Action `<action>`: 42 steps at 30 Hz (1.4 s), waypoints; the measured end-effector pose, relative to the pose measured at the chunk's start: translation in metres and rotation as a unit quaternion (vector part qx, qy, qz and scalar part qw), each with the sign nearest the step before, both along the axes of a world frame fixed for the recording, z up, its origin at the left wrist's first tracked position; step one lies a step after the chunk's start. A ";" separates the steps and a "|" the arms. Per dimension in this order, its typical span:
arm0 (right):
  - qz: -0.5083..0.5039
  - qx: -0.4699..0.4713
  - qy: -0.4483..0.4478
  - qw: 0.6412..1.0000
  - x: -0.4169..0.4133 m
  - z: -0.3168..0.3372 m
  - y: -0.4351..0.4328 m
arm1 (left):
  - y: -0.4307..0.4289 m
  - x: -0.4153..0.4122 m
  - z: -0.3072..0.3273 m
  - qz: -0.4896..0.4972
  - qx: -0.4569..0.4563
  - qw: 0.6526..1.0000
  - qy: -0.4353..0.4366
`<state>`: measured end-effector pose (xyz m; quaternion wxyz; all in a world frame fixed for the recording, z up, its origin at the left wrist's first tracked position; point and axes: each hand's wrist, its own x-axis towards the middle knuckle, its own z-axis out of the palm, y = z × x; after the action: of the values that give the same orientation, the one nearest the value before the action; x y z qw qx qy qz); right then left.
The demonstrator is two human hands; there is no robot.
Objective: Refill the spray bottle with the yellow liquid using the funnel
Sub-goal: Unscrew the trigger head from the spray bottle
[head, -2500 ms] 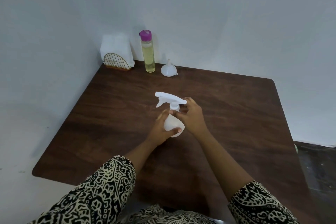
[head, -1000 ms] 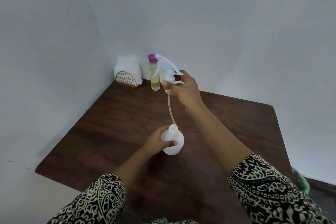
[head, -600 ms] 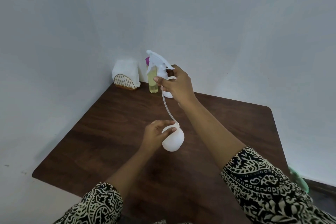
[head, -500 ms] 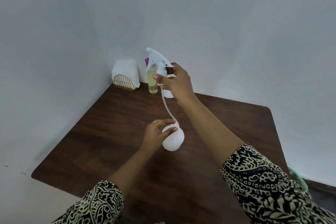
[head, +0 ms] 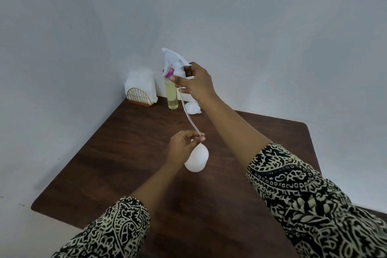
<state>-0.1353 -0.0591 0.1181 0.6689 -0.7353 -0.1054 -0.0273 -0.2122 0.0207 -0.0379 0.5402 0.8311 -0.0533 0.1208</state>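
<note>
Spray bottle (head: 196, 158) stands on the dark wooden table (head: 129, 153), its neck gripped by the left hand (head: 181, 146) with fingers curled round it. Well above it, the right hand (head: 195, 84) pinches the white trigger head (head: 174, 62) shut between thumb and fingers, and the thin tube (head: 189, 118) hangs from it down to the bottle's mouth. At the table's far corner stand a bottle of yellow liquid (head: 172, 94), a white funnel (head: 193, 108) and a napkin holder (head: 141, 92)
</note>
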 end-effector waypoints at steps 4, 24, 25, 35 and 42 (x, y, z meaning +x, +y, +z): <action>0.014 -0.019 0.008 1.000 0.009 0.009 0.002 | 0.002 0.008 0.009 -0.030 -0.029 0.999 0.025; 0.045 -0.055 0.026 0.997 0.025 0.052 0.010 | 0.017 0.048 0.060 -0.131 0.065 0.988 0.043; 0.044 -0.055 0.026 0.997 0.026 0.053 0.008 | 0.018 0.048 0.062 -0.135 0.067 0.988 0.044; 0.019 0.068 0.057 0.996 0.016 0.068 -0.070 | 0.018 0.031 0.096 -0.243 0.093 0.960 0.101; -0.025 0.126 0.183 0.975 -0.019 -0.002 -0.163 | 0.000 -0.008 0.096 -0.324 0.141 0.925 0.143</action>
<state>-0.1540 -0.2219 0.1166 0.7634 -0.6399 0.0412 0.0779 -0.2198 0.0205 0.0577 0.4289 0.8447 -0.2584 -0.1893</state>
